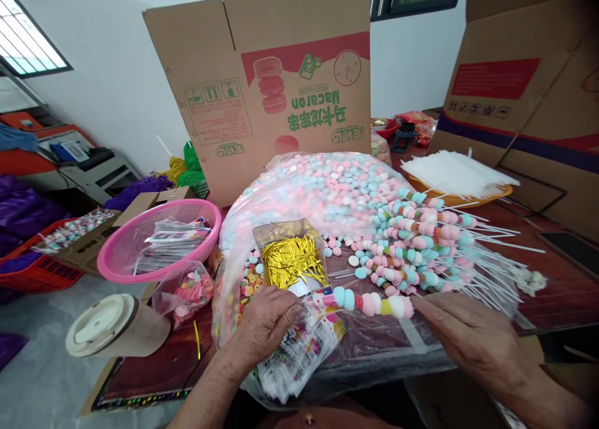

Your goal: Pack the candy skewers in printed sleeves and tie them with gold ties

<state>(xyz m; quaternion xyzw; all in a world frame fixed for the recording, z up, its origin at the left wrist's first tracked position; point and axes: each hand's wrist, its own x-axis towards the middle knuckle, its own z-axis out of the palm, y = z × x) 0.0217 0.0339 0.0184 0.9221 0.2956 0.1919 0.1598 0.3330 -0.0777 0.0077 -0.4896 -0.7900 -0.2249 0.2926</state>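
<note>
Hands meet at a candy skewer (377, 304) lying level between them: the left hand (271, 323) pinches its printed, wrapped end; the right hand (477, 332) has its fingertips at the bare candy end, their grip unclear. Leftmost, a pink basket (112, 264) corrals printed packets (173, 242), their text too small to read. Gold ties (294, 260) and printed wrappers (299, 354) sit by the left hand, seemingly for easy reach. Behind, a carton (210, 61), printed upside down "Macaron" and "马卡龙串串", perhaps backs the candy heap (327, 179). Rightward on the bench (556, 282), piled skewers (416, 242) point their sticks right, likely for easy grabbing.
</note>
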